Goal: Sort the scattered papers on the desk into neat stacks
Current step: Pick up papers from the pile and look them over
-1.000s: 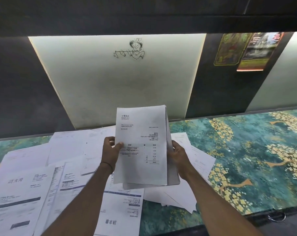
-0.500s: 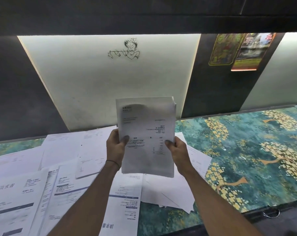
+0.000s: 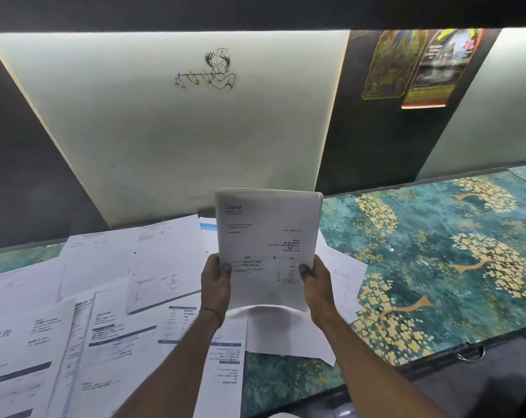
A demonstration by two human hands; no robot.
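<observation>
I hold a bundle of white printed papers [image 3: 267, 236] upright above the desk, text facing me, its edges roughly aligned. My left hand [image 3: 215, 282] grips the bundle's lower left edge, thumb on the front sheet. My right hand [image 3: 316, 282] grips the lower right edge the same way. The bundle's bottom edge curls just above the sheets below. Several loose printed papers [image 3: 110, 321] lie overlapping across the left and middle of the desk. A few blank-looking sheets [image 3: 288, 336] lie under my right wrist.
The desk [image 3: 436, 267] has a teal covering with yellow flower trees, showing bare on the right. A pale wall panel [image 3: 180, 131] with a small line drawing rises behind. Two posters [image 3: 418, 67] hang at upper right. A metal drawer ring [image 3: 470, 354] sits at the front edge.
The bundle's sheets have been squared up between both hands, and the bundle has been raised off the desk and held a little higher and straighter. The loose papers lie unchanged.
</observation>
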